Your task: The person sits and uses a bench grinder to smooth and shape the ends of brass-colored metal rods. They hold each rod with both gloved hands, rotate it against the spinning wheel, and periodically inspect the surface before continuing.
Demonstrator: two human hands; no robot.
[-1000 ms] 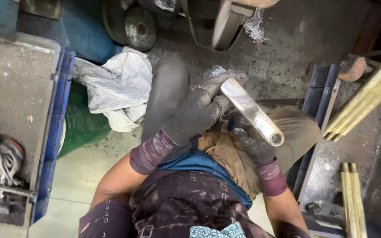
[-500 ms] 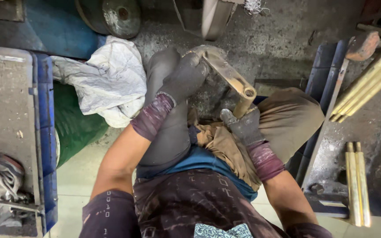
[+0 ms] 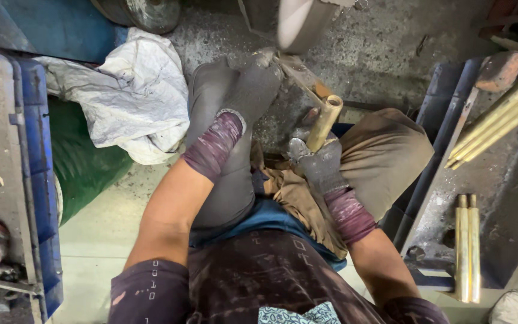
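both hands gloved, dark grey, purple knit cuffs. left hand (image 3: 253,90) is curled around the far end of a brass tube (image 3: 324,123), up near the top edge of the view right under the buffing wheel (image 3: 298,21); fingers wrapped, not spread. right hand (image 3: 322,165) grips the near end of the same tube, fist closed, with the open round mouth of the tube sticking up just past the fingers. tube runs tilted from the right hand up toward the wheel, far end touching or just beside the wheel rim, can't tell which, left glove hides the contact. tube sits over the person's lap, above a brown rag (image 3: 298,198) on the knees. floor (image 3: 379,54) under the wheel is grey and gritty with dust. left of the knees: crumpled white cloth (image 3: 133,102) on the floor, beside a blue crate (image 3: 40,180) along the left edge. right side: a dark metal tray (image 3: 499,198) with 2 short brass tubes (image 3: 467,246) lying side by side near its bottom edge, and a bundle of long brass rods (image 3: 505,123) slanting across its top right corner.
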